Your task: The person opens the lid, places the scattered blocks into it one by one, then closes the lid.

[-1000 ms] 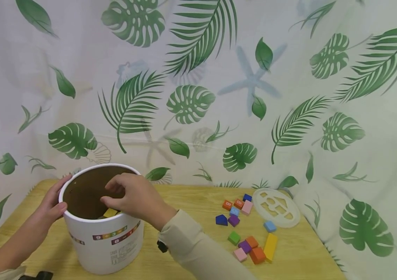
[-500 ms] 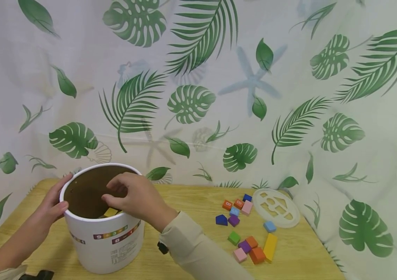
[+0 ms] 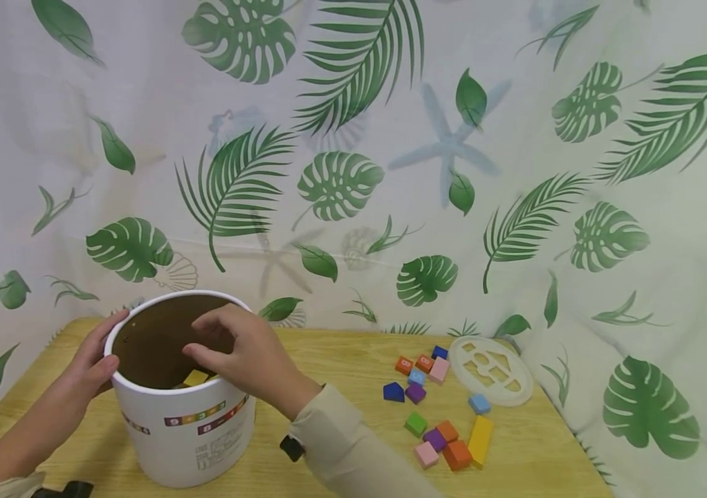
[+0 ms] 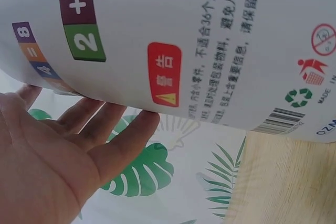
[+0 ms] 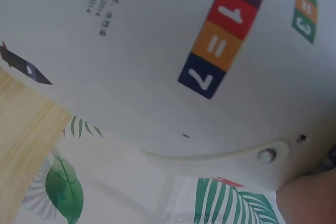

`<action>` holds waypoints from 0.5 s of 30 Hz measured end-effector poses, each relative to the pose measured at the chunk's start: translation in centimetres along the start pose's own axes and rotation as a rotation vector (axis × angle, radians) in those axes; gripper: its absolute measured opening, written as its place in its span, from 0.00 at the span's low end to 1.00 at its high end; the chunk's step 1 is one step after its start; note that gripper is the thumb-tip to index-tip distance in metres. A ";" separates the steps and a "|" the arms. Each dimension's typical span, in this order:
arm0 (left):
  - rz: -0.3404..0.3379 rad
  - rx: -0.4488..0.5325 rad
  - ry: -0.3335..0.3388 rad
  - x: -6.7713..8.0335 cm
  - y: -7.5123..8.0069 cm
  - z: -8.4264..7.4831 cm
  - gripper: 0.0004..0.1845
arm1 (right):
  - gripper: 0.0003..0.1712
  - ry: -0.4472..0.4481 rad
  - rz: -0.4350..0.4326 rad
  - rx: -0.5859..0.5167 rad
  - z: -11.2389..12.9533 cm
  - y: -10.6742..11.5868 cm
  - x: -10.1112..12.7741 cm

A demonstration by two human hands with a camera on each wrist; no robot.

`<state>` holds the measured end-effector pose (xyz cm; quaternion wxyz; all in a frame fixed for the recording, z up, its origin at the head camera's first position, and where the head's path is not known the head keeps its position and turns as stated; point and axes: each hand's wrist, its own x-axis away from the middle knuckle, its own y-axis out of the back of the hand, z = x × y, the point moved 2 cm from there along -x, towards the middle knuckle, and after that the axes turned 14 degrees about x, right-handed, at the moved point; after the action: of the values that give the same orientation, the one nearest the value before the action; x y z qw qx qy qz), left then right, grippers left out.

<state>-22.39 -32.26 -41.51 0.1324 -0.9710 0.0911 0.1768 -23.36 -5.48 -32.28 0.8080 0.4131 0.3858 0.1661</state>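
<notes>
Standing on the table (image 3: 341,360), left of centre, the white tub (image 3: 194,436) is the largest item. Its wall carries coloured squares reading 8, =, 4, +, 2 on the left-wrist side and 7, =, 1, -, 3 on the right-wrist side, plus Chinese warning text, a recycling mark, a barcode and "MADE IN". Left hand (image 3: 88,363) lies flat on the tub's left wall, fingers straight, thumb at the rim. Right hand (image 3: 248,353) hangs over the opening, fingers loosely curled, holding nothing visible. Yellow block (image 3: 194,377) lies inside, just below those fingertips. Loose blocks (image 3: 437,408) and lid (image 3: 492,369) lie well apart, right.
</notes>
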 end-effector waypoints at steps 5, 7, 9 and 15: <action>0.003 -0.032 0.027 -0.1 -0.1 -0.2 0.22 | 0.21 0.079 0.056 -0.001 -0.7 0.7 0.8; 0.000 -0.035 0.035 0.0 -0.1 -0.2 0.22 | 0.23 0.104 0.062 0.001 -1.1 1.2 1.4; -0.006 -0.037 0.047 0.0 0.0 -0.1 0.21 | 0.25 0.128 0.040 0.003 -1.8 1.6 2.0; -0.004 0.002 0.023 0.1 -0.1 0.0 0.21 | 0.25 0.124 -0.064 0.031 -6.1 3.3 4.3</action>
<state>-22.30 -32.20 -41.50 0.1325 -0.9731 0.0909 0.1652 -25.06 2.35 -33.98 0.7810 0.4017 0.4508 0.1597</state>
